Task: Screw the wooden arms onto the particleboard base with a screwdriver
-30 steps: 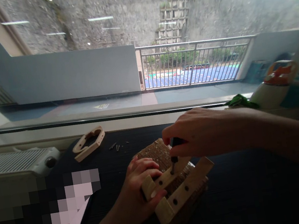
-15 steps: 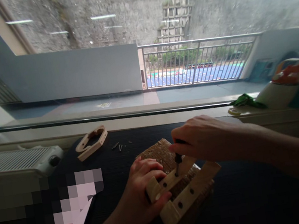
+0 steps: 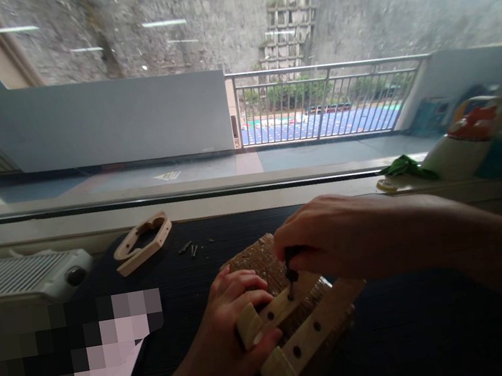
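Note:
My right hand (image 3: pixel 322 234) is closed round the dark handle of a small screwdriver (image 3: pixel 291 274). Its shaft points down, with the tip at a hole in a pale wooden piece (image 3: pixel 312 334). That piece has two bars with dark round holes and lies on a rough brown block (image 3: pixel 266 255). My left hand (image 3: pixel 239 310) grips the near left end of the wooden piece, thumb across the gap between the bars and fingers on the block. Whether a screw sits under the tip is hidden.
A curved wooden frame (image 3: pixel 145 241) lies on the black table (image 3: pixel 167 290) near several screws (image 3: pixel 189 248). At left is a white radiator (image 3: pixel 26 272). A green cloth (image 3: pixel 405 168) and a white container (image 3: pixel 457 152) stand by the window at right.
The whole view has shifted slightly left. My right hand has turned a little about the screwdriver, which stays at the same hole. My left hand keeps its hold.

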Demonstrator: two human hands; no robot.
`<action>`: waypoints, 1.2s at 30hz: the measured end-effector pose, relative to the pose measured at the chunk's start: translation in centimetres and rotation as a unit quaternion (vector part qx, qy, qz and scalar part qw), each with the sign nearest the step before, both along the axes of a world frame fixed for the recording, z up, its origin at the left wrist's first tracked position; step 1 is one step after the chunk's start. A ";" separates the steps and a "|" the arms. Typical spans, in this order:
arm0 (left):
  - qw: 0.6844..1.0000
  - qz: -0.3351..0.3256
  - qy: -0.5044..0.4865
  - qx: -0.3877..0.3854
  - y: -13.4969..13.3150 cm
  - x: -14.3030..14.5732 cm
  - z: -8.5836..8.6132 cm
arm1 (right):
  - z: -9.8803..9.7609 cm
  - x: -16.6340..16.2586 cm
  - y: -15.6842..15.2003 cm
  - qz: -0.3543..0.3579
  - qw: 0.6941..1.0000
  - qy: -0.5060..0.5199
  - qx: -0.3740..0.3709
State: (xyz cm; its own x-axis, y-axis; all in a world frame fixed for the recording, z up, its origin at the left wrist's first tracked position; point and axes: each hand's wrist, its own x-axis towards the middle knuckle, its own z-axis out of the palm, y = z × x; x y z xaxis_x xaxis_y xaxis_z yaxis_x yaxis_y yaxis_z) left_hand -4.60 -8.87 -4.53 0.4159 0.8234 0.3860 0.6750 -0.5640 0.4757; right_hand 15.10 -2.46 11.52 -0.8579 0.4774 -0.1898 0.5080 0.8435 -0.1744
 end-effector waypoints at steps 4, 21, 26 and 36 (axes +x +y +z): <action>1.000 0.003 -0.003 0.008 0.0 0.1 0.0 | -1.0 0.0 0.1 -0.040 0.999 0.014 0.022; 1.000 0.001 0.002 0.002 -0.1 0.0 0.1 | -0.1 0.0 -0.3 0.008 0.999 -0.035 0.021; 1.000 0.003 0.002 0.008 0.0 0.1 0.2 | -1.1 -0.5 0.0 -0.056 0.996 -0.028 0.070; 1.000 0.000 0.001 0.010 -0.1 -0.1 0.1 | 0.6 0.2 -0.4 0.009 0.999 -0.013 0.042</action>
State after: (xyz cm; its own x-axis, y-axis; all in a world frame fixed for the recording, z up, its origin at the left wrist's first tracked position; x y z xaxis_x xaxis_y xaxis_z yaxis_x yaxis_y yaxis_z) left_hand -4.67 -8.94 -4.46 0.4166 0.8151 0.4026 0.6754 -0.5739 0.4631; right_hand 15.29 -2.86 12.13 -0.8613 0.4779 -0.1728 0.4968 0.8633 -0.0891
